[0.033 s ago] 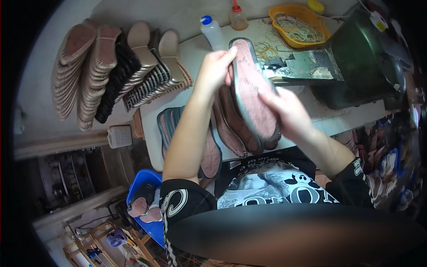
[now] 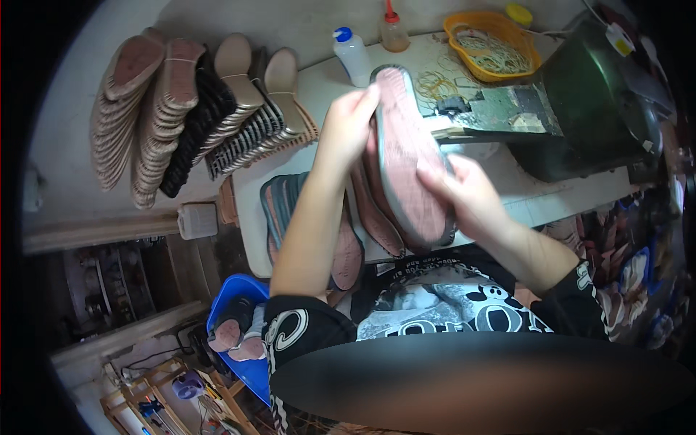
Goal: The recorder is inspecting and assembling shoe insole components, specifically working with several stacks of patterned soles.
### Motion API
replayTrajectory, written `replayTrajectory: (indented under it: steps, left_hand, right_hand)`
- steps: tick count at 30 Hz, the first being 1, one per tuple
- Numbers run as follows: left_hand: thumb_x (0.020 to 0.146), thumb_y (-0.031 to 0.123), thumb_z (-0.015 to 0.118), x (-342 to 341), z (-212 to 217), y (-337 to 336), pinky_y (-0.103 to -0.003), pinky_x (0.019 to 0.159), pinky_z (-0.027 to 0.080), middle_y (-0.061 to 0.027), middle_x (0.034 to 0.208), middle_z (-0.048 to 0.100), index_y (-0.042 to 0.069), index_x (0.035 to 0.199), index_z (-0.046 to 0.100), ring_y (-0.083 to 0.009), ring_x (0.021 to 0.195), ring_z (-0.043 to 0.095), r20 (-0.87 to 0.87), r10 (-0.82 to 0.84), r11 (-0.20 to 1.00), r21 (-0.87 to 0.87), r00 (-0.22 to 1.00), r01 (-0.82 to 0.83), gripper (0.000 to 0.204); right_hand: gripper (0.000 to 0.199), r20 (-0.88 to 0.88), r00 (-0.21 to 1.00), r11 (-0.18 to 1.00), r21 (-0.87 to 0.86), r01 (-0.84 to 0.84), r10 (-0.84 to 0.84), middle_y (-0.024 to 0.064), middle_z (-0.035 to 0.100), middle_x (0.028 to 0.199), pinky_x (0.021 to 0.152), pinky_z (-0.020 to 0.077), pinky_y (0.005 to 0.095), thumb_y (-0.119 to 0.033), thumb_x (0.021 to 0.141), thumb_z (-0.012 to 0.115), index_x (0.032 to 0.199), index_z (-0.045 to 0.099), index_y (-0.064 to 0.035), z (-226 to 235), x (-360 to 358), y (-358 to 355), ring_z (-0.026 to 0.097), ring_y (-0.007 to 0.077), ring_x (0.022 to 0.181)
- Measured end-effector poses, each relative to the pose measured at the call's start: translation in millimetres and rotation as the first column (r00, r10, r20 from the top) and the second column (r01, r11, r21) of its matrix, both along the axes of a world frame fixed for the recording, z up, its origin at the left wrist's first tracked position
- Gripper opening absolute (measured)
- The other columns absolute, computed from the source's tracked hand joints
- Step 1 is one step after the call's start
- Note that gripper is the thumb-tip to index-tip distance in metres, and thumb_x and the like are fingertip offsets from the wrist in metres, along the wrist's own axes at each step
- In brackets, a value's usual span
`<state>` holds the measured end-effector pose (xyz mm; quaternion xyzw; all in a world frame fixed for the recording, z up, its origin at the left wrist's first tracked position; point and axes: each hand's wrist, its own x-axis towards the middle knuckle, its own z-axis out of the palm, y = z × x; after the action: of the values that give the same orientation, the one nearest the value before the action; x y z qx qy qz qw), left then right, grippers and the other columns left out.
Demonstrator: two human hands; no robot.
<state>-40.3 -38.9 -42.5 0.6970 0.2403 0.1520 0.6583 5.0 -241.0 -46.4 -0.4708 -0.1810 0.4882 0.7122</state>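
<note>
A shoe sole [image 2: 407, 145], pink with a dark grey rim, is held up over the table at a slant. My left hand [image 2: 349, 119] grips its narrow far end, the thumb along the edge. Lower down, my right hand [image 2: 467, 192] is closed on the wider near part, thumb on the pink face and fingers hidden beneath. More reddish-brown soles [image 2: 377, 217] lie on the table under it, partly covered. To the left of these, a row of grey-edged pink soles [image 2: 286, 192] is partly hidden by my left forearm, with one sole [image 2: 348, 250] lying nearest me.
Tied stacks of soles [image 2: 152, 109] stand at the far left. A green machine [image 2: 587, 109] with a flat arm occupies the table's right. Behind are a blue-capped bottle [image 2: 353, 61], a red-tipped bottle [image 2: 394, 35] and a yellow basket [image 2: 453, 40] of bands. A blue bin [image 2: 246, 366] stands lower left.
The whole view has shifted slightly. The sole and both hands have moved a little left against the table; both hands keep their hold.
</note>
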Motion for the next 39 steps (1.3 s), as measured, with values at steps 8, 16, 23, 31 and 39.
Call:
replayTrajectory:
  steps: [8,16,23,31,39]
  left_hand:
    - [0.083,0.037,0.065,-176,-67,-57,-0.055,0.108,0.023,-0.0278,0.141,0.037,-0.006,0.129,0.047,-0.0399,0.133,0.033,-0.421,0.508,0.325,0.902,0.751,0.286,0.066]
    - [0.069,0.023,0.075,-183,-73,-103,-0.06,0.106,0.01,-0.0112,0.145,0.035,0.009,0.123,0.055,-0.0319,0.134,0.027,-0.345,0.56,0.324,0.928,0.753,0.184,0.06]
    - [0.076,0.009,0.066,-190,-45,-98,-0.036,0.081,0.042,-0.0122,0.096,0.058,0.004,0.113,0.062,-0.0264,0.088,0.058,-0.223,0.495,0.466,0.884,0.84,-0.04,0.038]
    - [0.089,0.008,0.062,-147,-24,-121,-0.028,0.093,0.041,-0.011,0.118,0.056,-0.004,0.127,0.046,-0.0161,0.107,0.054,0.25,0.196,0.977,-0.129,0.948,-0.168,0.043]
    - [0.093,0.021,0.06,-107,-20,-111,-0.025,0.081,0.048,-0.0066,0.104,0.064,0.0,0.113,0.055,-0.0105,0.09,0.06,0.306,0.157,0.849,-0.527,0.939,0.03,0.029]
  right_hand:
    - [0.056,0.954,0.252,0.968,-0.203,0.148,0.162,0.0176,0.041,0.136,0.099,0.0318,0.0437,-0.017,0.077,0.071,0.125,0.045,-0.0041,-74,-52,0,0.043,0.0317,0.12]
    - [0.047,0.987,0.097,0.991,-0.127,-0.053,0.131,0.0132,0.036,0.143,0.104,0.0238,0.0475,-0.01,0.078,0.065,0.123,0.05,-0.0075,-79,-62,-12,0.037,0.0283,0.129]
    - [0.037,0.835,0.524,0.983,-0.101,-0.151,0.166,0.0135,0.057,0.12,0.094,0.0419,0.0389,-0.012,0.084,0.063,0.118,0.053,-0.0014,-64,-56,-41,0.054,0.025,0.111]
    - [0.045,0.186,0.954,0.963,0.086,-0.256,0.237,0.0077,0.062,0.111,0.091,0.0453,0.0299,-0.018,0.085,0.07,0.122,0.053,0.0018,-25,-54,-28,0.056,0.0125,0.103]
    - [0.033,-0.306,0.783,0.832,0.328,-0.448,0.542,0.0053,0.064,0.101,0.078,0.0503,0.0239,-0.02,0.089,0.066,0.114,0.059,0.0009,-32,-15,-46,0.061,0.011,0.091]
